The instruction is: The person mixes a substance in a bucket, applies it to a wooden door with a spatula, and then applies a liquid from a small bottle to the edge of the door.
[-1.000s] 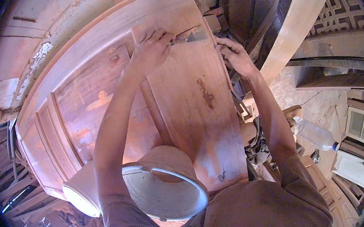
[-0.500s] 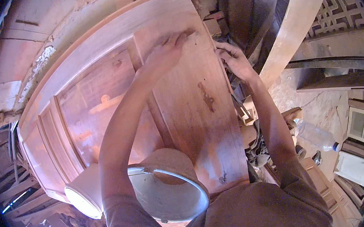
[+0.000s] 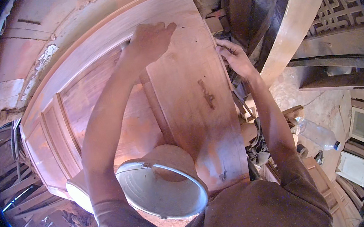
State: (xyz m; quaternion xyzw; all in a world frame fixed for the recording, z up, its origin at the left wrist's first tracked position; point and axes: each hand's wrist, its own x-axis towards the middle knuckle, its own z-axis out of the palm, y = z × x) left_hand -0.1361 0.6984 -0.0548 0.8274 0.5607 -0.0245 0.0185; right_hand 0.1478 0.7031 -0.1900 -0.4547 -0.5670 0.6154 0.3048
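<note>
- Your left hand (image 3: 150, 39) presses flat on the far end of the wooden door panel (image 3: 189, 95), fingers curled; can't tell if it holds anything.
- Your right hand (image 3: 233, 57) grips the panel's right edge.
- 1 metal bucket (image 3: 163, 190) sits near you.

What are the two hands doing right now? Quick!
Left hand: pressed palm-down on the wooden door panel, fingers bent; anything under it is hidden.
Right hand: fingers curled over the panel's right edge, gripping it.
</note>
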